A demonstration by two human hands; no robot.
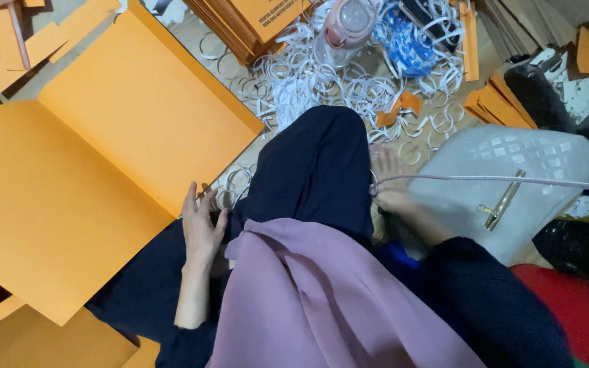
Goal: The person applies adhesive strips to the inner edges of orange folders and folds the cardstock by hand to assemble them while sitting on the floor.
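A large orange paper sheet (pixel 83 157), creased down the middle, lies open over my left leg and the floor. My left hand (pixel 201 228) rests flat at its near right edge, fingers apart, holding nothing. My right hand (pixel 390 182) lies beside my raised knee in dark trousers (pixel 315 163), at the end of a thin pinkish cord (pixel 499 180) that runs off to the right; whether the fingers pinch the cord is unclear. A mauve cloth (pixel 315 300) drapes over my lap.
Curled white paper strips (pixel 322 85) litter the floor ahead. Stacks of orange sheets (pixel 247 24) sit at the top, more orange stacks (pixel 499 102) at right. A pink-lidded bottle (pixel 345 27), a blue bundle (pixel 410 48) and a grey bag with gold clasp (pixel 506 197) lie nearby.
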